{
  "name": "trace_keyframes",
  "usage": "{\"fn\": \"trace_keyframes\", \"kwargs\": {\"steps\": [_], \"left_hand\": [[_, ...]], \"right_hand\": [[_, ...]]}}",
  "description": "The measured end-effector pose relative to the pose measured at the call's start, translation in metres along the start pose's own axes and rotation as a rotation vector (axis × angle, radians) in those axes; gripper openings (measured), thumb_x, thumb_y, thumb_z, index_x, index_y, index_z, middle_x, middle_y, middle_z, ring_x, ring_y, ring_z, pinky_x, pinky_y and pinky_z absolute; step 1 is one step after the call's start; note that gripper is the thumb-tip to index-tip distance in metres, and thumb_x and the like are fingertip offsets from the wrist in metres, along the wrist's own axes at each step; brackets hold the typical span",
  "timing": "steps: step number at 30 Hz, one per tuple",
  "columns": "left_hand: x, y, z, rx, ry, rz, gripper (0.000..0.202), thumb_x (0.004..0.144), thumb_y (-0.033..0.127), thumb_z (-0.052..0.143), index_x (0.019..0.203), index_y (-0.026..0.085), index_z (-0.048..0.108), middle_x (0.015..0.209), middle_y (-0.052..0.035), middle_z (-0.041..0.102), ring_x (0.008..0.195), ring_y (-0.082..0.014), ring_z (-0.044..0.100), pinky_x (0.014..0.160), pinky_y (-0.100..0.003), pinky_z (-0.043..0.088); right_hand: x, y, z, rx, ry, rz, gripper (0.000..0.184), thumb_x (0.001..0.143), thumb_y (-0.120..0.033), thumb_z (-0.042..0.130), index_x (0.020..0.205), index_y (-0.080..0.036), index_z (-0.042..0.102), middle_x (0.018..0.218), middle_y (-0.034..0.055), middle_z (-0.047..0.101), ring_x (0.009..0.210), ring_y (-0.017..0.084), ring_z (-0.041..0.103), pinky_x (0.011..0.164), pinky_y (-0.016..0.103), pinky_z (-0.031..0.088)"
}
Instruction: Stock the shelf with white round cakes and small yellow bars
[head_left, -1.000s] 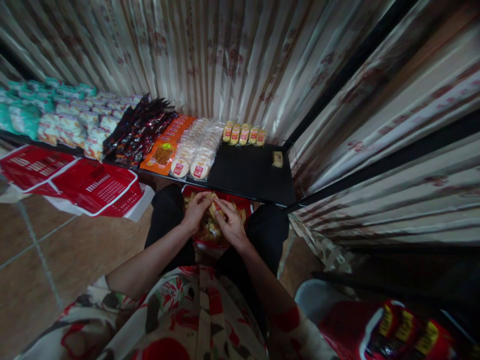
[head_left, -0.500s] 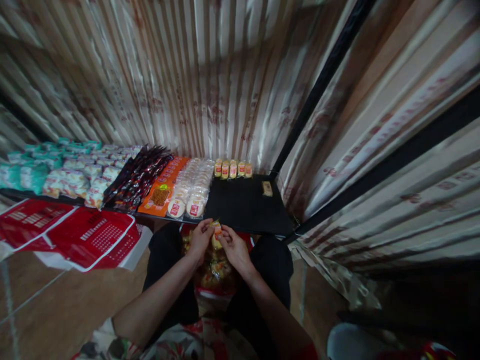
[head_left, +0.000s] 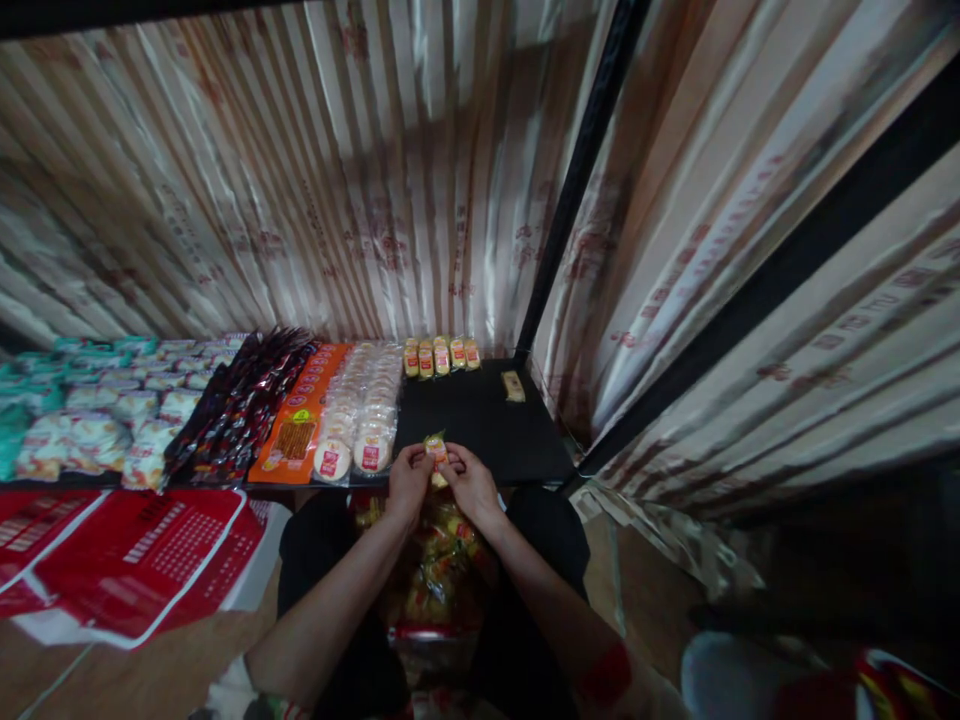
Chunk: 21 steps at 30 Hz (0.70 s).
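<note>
Both hands meet over the front edge of the black shelf (head_left: 480, 425). My left hand (head_left: 409, 485) and my right hand (head_left: 469, 485) pinch one small yellow wrapped snack packet (head_left: 436, 450) between their fingertips. Below them, between my knees, sits a red bag (head_left: 435, 570) full of the same yellow packets. A short row of yellow packets (head_left: 441, 356) stands at the shelf's back, and a single one (head_left: 514, 385) lies to the right.
Left of the bare shelf area lie rows of round white cakes (head_left: 360, 410), orange packs (head_left: 300, 415), dark packs (head_left: 232, 410) and white and teal bags (head_left: 97, 410). Flattened red-and-white cartons (head_left: 127, 550) lie on the floor. Striped curtains hang behind and to the right.
Both hands rose from the bag to the shelf's front edge, bringing one yellow packet up with them. The view tilted upward.
</note>
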<state>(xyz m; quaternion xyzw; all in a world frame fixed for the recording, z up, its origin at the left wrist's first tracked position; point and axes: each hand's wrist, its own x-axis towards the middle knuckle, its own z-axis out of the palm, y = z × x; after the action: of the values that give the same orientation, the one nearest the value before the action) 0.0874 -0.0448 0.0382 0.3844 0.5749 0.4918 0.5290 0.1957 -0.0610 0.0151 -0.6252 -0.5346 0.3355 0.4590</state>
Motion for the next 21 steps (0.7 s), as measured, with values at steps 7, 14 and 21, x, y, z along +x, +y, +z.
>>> {"fn": "trace_keyframes", "kwargs": {"steps": [7, 14, 21], "left_hand": [[0.018, -0.001, 0.017, 0.248, 0.058, 0.028, 0.021, 0.075, 0.014, 0.055, 0.095, 0.013, 0.062, 0.089, -0.0071, 0.067, 0.079, -0.0133, 0.061, 0.072, -0.023, 0.047], [0.031, 0.004, 0.032, 0.244, 0.031, 0.009, 0.024, 0.076, 0.011, 0.051, 0.098, 0.014, 0.062, 0.095, -0.0091, 0.068, 0.085, -0.0145, 0.063, 0.077, -0.023, 0.047], [0.047, 0.009, 0.044, 0.402, 0.051, 0.043, 0.027, 0.075, 0.01, 0.049, 0.1, 0.013, 0.06, 0.099, -0.009, 0.067, 0.09, -0.0144, 0.062, 0.079, -0.023, 0.046]], "right_hand": [[0.026, 0.0, 0.004, -0.114, 0.074, 0.002, 0.029, 0.075, -0.025, 0.055, 0.103, -0.02, 0.061, 0.089, 0.0031, 0.063, 0.072, 0.014, 0.06, 0.073, 0.028, 0.048], [0.051, 0.004, 0.009, -0.169, 0.104, 0.027, 0.029, 0.076, -0.023, 0.054, 0.104, -0.02, 0.061, 0.089, 0.0034, 0.062, 0.074, 0.014, 0.061, 0.074, 0.028, 0.048], [0.07, 0.015, 0.011, -0.112, 0.129, 0.009, 0.03, 0.074, -0.018, 0.055, 0.103, -0.021, 0.061, 0.092, 0.0041, 0.06, 0.077, 0.014, 0.061, 0.071, 0.027, 0.05]]}}
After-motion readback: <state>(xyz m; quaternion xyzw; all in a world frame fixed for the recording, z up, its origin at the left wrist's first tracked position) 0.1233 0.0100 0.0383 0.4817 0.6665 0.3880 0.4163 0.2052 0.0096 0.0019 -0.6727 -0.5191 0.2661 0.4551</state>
